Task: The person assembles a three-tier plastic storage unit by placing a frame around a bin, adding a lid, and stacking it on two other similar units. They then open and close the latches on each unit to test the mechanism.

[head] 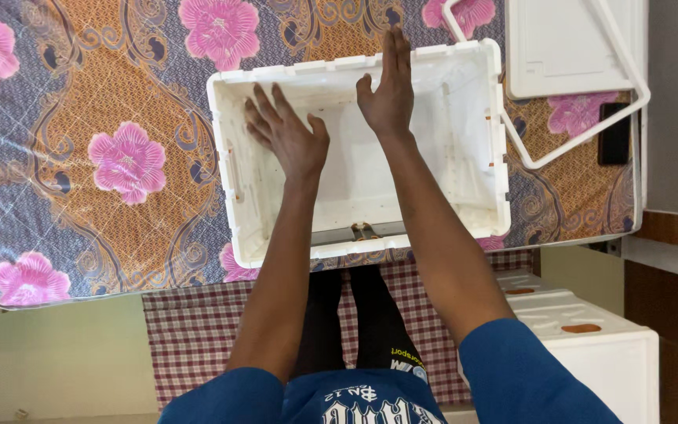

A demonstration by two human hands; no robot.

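Observation:
A white plastic box-shaped housing (492, 133) lies open side up on a table with a flowered cloth (103, 157). Both my arms reach into it. My left hand (286, 133) rests flat on the inside near the left wall, fingers spread. My right hand (388, 86) lies flat against the far inner wall, fingertips over the rim. Neither hand holds anything.
A white flat panel (566, 47) lies at the top right, with a white bent frame (582, 133) over it. A black phone (614, 133) sits at the cloth's right edge. A white moulded part (590, 338) stands at the lower right, next to a checked cloth (198, 330).

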